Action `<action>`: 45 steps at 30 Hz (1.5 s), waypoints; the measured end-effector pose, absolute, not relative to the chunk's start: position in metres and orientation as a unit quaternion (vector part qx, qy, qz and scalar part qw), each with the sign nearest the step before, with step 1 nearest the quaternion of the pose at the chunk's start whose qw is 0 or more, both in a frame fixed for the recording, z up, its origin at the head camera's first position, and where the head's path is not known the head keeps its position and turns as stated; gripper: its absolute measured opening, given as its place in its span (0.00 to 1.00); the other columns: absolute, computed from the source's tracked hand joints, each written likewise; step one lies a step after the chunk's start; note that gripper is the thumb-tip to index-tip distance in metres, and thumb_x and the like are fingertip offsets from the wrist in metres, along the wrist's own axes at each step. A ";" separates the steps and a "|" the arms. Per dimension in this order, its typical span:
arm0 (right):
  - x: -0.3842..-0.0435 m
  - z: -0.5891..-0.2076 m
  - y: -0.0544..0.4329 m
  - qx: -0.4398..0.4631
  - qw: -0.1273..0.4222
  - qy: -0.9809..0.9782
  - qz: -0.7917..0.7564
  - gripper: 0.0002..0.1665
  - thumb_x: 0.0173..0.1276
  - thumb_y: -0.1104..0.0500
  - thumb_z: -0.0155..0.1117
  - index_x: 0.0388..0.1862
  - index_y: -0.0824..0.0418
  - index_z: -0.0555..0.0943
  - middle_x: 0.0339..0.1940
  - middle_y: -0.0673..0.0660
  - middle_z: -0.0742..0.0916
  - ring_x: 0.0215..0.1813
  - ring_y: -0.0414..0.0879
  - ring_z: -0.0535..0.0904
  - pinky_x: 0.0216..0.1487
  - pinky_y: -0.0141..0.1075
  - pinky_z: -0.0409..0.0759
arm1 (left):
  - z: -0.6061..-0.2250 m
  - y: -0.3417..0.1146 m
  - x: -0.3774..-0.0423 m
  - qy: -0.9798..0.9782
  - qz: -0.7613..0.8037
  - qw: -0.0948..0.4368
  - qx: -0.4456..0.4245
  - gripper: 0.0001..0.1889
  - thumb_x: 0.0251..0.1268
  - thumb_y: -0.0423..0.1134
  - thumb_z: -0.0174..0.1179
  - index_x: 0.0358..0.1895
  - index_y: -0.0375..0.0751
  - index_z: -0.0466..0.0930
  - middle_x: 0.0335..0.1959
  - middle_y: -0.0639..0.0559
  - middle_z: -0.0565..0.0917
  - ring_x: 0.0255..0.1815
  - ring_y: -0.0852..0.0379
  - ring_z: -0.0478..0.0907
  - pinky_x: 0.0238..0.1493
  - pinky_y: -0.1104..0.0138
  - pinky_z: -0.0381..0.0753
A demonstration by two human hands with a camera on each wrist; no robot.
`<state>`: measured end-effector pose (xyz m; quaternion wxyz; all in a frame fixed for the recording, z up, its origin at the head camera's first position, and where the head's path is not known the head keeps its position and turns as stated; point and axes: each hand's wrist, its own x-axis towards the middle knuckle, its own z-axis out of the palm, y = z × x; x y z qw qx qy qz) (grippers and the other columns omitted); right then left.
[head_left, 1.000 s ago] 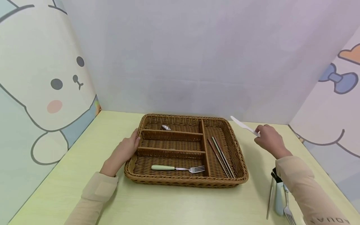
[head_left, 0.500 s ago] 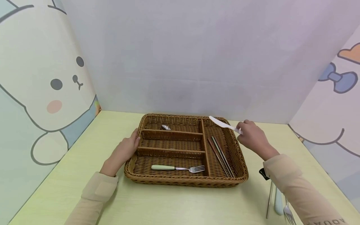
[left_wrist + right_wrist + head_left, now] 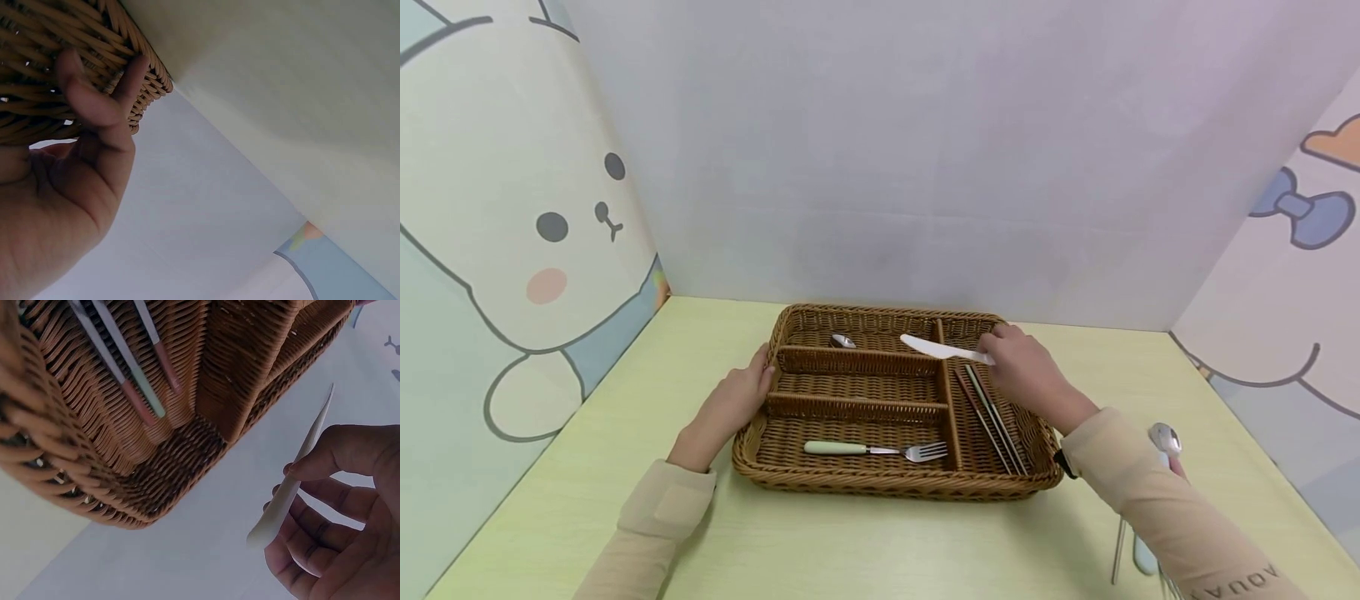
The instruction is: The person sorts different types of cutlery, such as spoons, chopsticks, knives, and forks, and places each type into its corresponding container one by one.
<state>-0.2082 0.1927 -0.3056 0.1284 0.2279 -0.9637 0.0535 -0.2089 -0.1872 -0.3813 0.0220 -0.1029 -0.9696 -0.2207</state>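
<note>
A brown wicker cutlery basket (image 3: pixel 887 482) with dividers sits on the table. My left hand (image 3: pixel 739 400) holds its left rim; in the left wrist view the fingers (image 3: pixel 103 109) lie against the woven side. Over the right part of the basket, my right hand (image 3: pixel 1026 373) pinches a white knife (image 3: pixel 936 347) by its handle end, between thumb and fingers in the right wrist view. The blade points left, above the back compartment. Inside lie a spoon (image 3: pixel 842 341) at the back, a green-handled fork (image 3: pixel 872 449) in front, and several chopsticks (image 3: pixel 992 417) in the right compartment.
On the table right of the basket, partly under my right sleeve (image 3: pixel 1157 492), lie a spoon (image 3: pixel 1165 437), a blue-handled utensil (image 3: pixel 1144 557) and a thin metal stick (image 3: pixel 1117 554). A pale wall (image 3: pixel 925 167) stands close behind the basket.
My right hand has carried the white knife leftward, from beside the basket to over it. The spoon on the right has come out from behind the arm. My left hand stays on the rim.
</note>
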 end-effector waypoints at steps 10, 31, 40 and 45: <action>-0.206 -0.311 0.157 0.268 0.086 -0.959 0.025 0.12 0.52 0.72 0.59 0.35 0.62 0.81 0.29 0.55 0.82 0.30 0.48 0.73 0.30 0.39 0.74 | -0.382 -0.187 -0.209 -0.970 -0.223 0.019 -0.101 0.27 0.74 0.41 0.37 0.69 0.27 0.47 0.09 0.51 0.65 0.07 0.58 0.60 0.12 0.67 0.61; -0.211 -0.330 0.112 0.334 0.017 -0.942 0.005 0.13 0.59 0.72 0.58 0.38 0.59 0.83 0.36 0.55 0.84 0.37 0.49 0.75 0.38 0.40 0.73 | -0.381 -0.187 -0.209 -0.970 -0.221 0.022 -0.100 0.28 0.74 0.41 0.37 0.69 0.27 0.47 0.09 0.51 0.64 0.07 0.58 0.60 0.12 0.67 0.61; -0.215 -0.334 0.101 0.337 -0.023 -0.941 0.014 0.12 0.62 0.71 0.56 0.40 0.58 0.79 0.37 0.54 0.84 0.37 0.47 0.75 0.40 0.39 0.73 | -0.383 -0.187 -0.209 -0.970 -0.220 0.024 -0.100 0.27 0.74 0.41 0.37 0.69 0.27 0.47 0.09 0.51 0.65 0.07 0.58 0.60 0.12 0.67 0.61; -0.215 -0.336 0.100 0.336 -0.055 -0.940 0.019 0.14 0.62 0.73 0.56 0.37 0.56 0.81 0.36 0.52 0.82 0.36 0.45 0.77 0.41 0.40 0.74 | -0.382 -0.187 -0.209 -0.969 -0.223 0.024 -0.101 0.27 0.74 0.41 0.37 0.69 0.27 0.47 0.09 0.51 0.64 0.07 0.58 0.61 0.12 0.67 0.62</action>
